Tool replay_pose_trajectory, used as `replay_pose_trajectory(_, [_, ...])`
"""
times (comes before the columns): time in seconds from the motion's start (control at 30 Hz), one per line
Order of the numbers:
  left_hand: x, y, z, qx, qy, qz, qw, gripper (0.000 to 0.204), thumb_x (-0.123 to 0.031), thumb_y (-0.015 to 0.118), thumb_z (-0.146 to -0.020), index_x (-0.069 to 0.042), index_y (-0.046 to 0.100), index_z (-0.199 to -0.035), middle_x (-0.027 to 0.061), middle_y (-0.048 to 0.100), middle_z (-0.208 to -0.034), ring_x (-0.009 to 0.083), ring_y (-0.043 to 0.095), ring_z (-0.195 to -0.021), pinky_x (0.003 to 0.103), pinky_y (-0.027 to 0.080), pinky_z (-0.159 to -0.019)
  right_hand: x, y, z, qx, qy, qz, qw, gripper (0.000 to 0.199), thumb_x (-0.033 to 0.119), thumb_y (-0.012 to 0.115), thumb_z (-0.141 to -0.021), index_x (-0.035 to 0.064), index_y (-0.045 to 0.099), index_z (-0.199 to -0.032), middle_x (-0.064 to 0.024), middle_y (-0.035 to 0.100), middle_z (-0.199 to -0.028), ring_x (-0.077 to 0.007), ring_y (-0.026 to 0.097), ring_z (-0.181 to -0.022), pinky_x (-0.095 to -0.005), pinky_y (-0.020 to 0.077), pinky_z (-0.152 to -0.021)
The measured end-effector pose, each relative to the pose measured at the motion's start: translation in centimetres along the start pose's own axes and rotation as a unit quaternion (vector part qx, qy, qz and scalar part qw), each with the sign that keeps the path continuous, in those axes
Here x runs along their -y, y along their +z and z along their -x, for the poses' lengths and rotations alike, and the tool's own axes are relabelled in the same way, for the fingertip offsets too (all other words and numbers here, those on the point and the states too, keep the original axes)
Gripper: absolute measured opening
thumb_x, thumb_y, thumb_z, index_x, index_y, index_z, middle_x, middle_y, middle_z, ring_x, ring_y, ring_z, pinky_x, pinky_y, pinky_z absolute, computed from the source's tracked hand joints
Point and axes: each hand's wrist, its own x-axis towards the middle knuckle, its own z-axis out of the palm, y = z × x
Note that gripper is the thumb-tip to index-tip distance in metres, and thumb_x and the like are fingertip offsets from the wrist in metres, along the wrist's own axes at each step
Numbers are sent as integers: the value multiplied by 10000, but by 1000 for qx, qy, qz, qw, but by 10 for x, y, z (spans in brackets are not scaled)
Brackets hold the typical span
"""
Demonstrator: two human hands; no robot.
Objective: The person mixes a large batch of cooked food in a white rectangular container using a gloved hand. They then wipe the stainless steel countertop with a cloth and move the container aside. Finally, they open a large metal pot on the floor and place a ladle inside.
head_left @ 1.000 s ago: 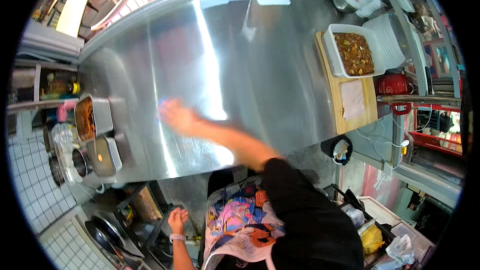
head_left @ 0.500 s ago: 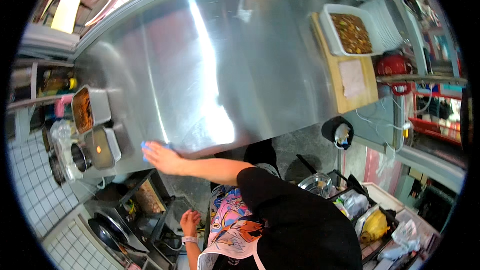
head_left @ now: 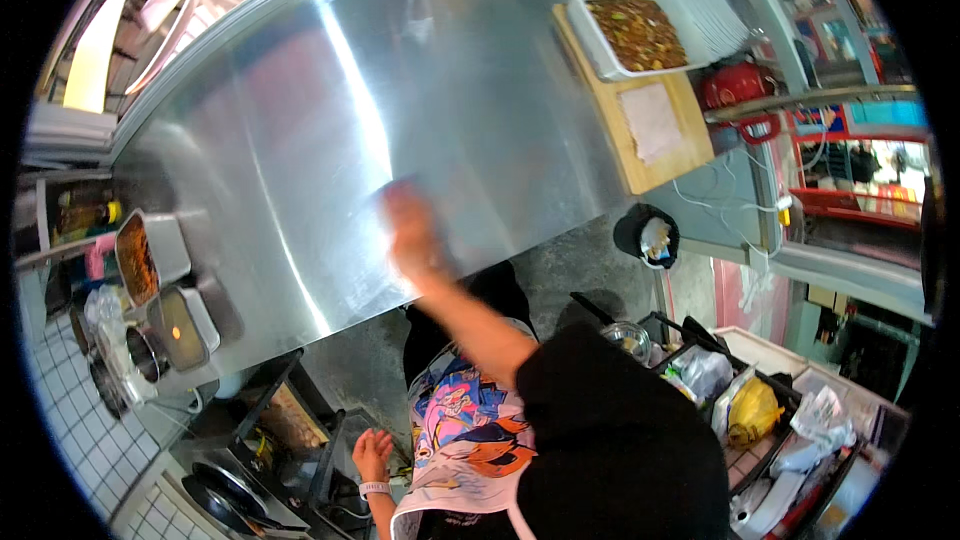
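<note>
A stainless steel table [head_left: 520, 120] fills the space in front of me. My right hand [head_left: 412, 230] reaches out over its near middle and presses down on the surface. Motion smears its fingers. Under them shows only a blurred purplish edge of the blue cloth [head_left: 397, 188], which is plainer in the earlier picture. Low beside my body, away from the table, hangs my left hand [head_left: 373, 454], its fingers loosely bent and apart with nothing in them. A light band circles that wrist.
At the table's left end stand a metal tray of orange shreds [head_left: 140, 258] and a container of liquid [head_left: 178, 332]. On the right, a white tub of brown food [head_left: 640, 35] rests on a wooden board [head_left: 640, 165]. A black bin [head_left: 645, 236] stands below.
My right hand has swept with the cloth from the table's near left edge rightward and farther in. My left hand stays low at my side. The whole view has shifted slightly.
</note>
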Motion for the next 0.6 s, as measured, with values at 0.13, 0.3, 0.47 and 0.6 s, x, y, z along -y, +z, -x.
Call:
replay_pose_trajectory(0.13, [-32, 10, -11, 32, 52, -5, 998, 345, -270, 597, -989, -57, 566, -1258, 145, 684, -1106, 253, 705, -918, 330, 569, -730, 96, 39, 75, 57, -416, -130, 898, 462, 116, 556, -841, 4, 555, -1289, -223, 545, -1298, -369, 477, -1304, -500, 343, -1138])
replay_pose_trajectory(0.3, [-54, 51, -20, 58, 59, -26, 996, 337, -233, 577, -1004, -26, 559, -1269, 168, 681, -1123, 244, 708, -904, 319, 580, -694, -100, -118, 35, 165, -177, -181, 953, 535, -8, 551, -776, 59, 569, -1306, -186, 505, -1405, -369, 433, -1352, -471, 318, -1168])
replay_pose_trajectory(0.47, [-17, 63, 2, 54, 40, -18, 998, 342, -228, 587, -1002, -20, 566, -1272, 176, 681, -1149, 253, 713, -949, 333, 581, -756, -254, -238, 23, -5, -33, 184, 982, 468, 73, 488, -907, -59, 487, -1355, -271, 422, -1462, -415, 357, -1390, -478, 275, -1174])
replay_pose_trajectory(0.6, [3, 47, 22, 40, 19, 70, 997, 291, -195, 595, -993, -27, 579, -1230, 140, 701, -1083, 222, 712, -909, 304, 567, -746, -159, -172, 44, -24, 44, 207, 977, 524, 203, 381, -1040, -31, 318, -1505, -244, 230, -1593, -436, 188, -1474, -517, 170, -1199])
